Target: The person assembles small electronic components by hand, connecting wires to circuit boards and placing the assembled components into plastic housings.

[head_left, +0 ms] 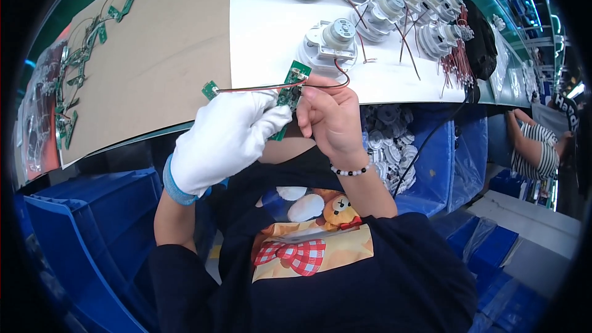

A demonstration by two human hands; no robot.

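My left hand (216, 139), in a white glove with a blue cuff, grips a narrow green circuit board (298, 71) between thumb and fingers, held above the near edge of the table. A red and black lead runs from it leftward to a small green board (210, 90) hanging past the glove. My bare right hand (335, 120) is closed at the board's right side, thumb and forefinger pinching the end of a wire (347, 78). That wire loops back to a white motor unit (328, 46) just beyond. Whether its end sits in the board is hidden by the fingertips.
Several more motor units (385, 12) with trailing wires stand at the far right, beside a bundle of red wires (455, 61) and a black bag (480, 40). Linked circuit boards (77, 58) lie far left. Blue bins (98, 234) flank me; one holds white parts (388, 148).
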